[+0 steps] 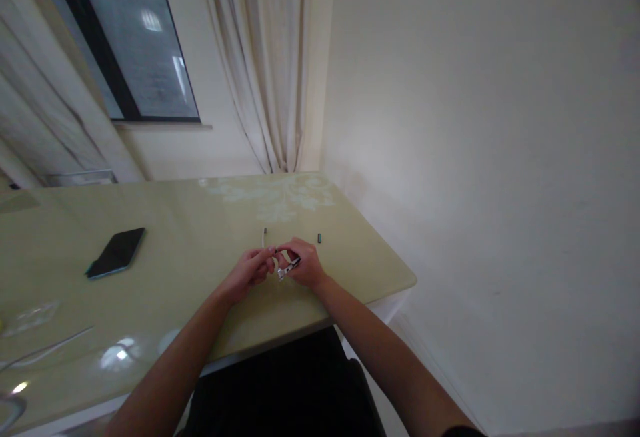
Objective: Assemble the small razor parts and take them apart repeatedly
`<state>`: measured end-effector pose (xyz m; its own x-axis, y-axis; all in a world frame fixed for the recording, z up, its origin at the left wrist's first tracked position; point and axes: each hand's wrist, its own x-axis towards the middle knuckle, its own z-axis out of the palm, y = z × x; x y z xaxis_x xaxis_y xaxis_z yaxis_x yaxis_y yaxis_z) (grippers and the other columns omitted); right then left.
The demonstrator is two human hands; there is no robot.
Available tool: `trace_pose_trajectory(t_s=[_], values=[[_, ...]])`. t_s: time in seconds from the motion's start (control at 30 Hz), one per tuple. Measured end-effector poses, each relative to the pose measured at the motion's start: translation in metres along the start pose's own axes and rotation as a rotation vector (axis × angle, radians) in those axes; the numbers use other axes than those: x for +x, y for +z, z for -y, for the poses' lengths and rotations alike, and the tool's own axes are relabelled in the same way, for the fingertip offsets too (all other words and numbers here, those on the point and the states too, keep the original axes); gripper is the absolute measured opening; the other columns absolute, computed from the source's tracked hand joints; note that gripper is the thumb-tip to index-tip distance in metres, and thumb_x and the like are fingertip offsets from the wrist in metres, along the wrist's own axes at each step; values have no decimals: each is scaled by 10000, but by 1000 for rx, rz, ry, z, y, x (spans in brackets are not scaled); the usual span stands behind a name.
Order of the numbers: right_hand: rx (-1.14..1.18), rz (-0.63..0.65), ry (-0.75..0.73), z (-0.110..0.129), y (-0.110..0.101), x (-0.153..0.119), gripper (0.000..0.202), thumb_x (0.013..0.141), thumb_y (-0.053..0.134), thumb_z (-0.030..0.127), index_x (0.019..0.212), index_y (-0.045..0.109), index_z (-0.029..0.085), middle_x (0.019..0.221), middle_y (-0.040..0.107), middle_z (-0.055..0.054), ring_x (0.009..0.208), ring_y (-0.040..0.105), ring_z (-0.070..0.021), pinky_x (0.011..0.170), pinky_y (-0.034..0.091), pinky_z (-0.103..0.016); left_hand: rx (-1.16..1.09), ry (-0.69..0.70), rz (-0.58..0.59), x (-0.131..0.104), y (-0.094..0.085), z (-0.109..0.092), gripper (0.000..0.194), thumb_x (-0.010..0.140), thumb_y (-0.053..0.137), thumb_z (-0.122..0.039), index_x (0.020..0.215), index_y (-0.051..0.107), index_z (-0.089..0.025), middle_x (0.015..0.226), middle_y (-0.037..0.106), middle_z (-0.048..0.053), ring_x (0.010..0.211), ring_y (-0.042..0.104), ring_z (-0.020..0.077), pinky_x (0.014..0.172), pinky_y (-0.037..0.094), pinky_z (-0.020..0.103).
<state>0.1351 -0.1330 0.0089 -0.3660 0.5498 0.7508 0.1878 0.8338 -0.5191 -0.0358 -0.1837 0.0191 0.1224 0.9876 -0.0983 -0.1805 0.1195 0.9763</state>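
Note:
Both hands meet over the table near its front right part. My left hand (pixel 250 270) pinches a tiny dark piece at its fingertips, too small to make out. My right hand (pixel 303 262) is closed around a small silver and black tool (pixel 289 268), which looks like a nail clipper, and its index finger reaches to the same tiny piece. Just beyond the hands lies a short white cable (pixel 263 237) with a dark tip, its near end hidden by the fingers. A small dark rectangular piece (pixel 319 238) lies to the right of the cable.
A dark phone (pixel 117 252) lies on the pale green glossy table (pixel 190 223). Clear plastic wrapping (pixel 33 318) and a thin cable (pixel 55 345) are at the left. A wall (pixel 475 157) stands to the right, curtains (pixel 263 57) behind.

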Motion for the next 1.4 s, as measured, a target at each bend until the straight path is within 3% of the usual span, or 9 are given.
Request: trace_pose_trajectory(t_s=[0.07,0.17,0.33,0.47,0.6,0.9,1.13,1.4], values=[[3,3,21,0,0,1,193,889,648,323,927,757,169,636,547,1,603,479,-146,632,419,-266,-9,26,-23,1,-1,0,484,764,768,-603,715,630,-142,521,414,-74,405,230,22,398,118,183],[55,-20,81,0,-2,2,227,917,617,341,960,760,171,696,592,-19,637,516,-150,646,423,-264,42,112,-86,1,-1,-1,470,758,781,-583,882,688,-139,571,490,-57,409,282,29,400,137,187],[164,-36,263,-6,-3,4,298,938,561,367,811,747,172,767,681,-49,718,595,-161,696,433,-265,374,335,-201,-1,3,-2,544,771,779,-536,1131,711,-133,567,547,-42,488,472,93,451,294,199],[297,11,429,-12,0,4,406,923,583,501,765,740,162,649,601,-4,619,519,-137,603,383,-251,610,503,-243,-1,6,6,531,808,746,-489,1210,687,-147,564,564,-56,456,413,81,464,306,205],[464,55,488,-15,2,5,449,873,644,567,758,743,145,631,561,12,602,461,-119,575,350,-244,708,582,-267,-1,6,11,505,840,710,-461,1250,671,-168,574,568,-64,443,363,72,465,288,202],[539,102,592,-11,-1,7,448,813,699,564,793,764,121,487,390,59,519,367,-101,508,276,-240,570,535,-281,-5,9,7,534,788,774,-448,1250,693,-193,570,560,-56,459,360,88,478,271,212],[570,104,583,-10,-1,8,414,795,708,531,768,735,119,474,373,70,502,352,-94,504,261,-239,670,567,-262,-3,7,10,520,832,730,-450,1278,668,-189,577,554,-61,463,351,83,489,268,210],[556,115,583,-8,-2,7,437,804,704,555,769,733,121,484,370,68,512,358,-96,505,260,-239,631,543,-271,-5,9,8,542,801,768,-459,1260,671,-188,572,564,-61,454,355,83,481,265,213]])
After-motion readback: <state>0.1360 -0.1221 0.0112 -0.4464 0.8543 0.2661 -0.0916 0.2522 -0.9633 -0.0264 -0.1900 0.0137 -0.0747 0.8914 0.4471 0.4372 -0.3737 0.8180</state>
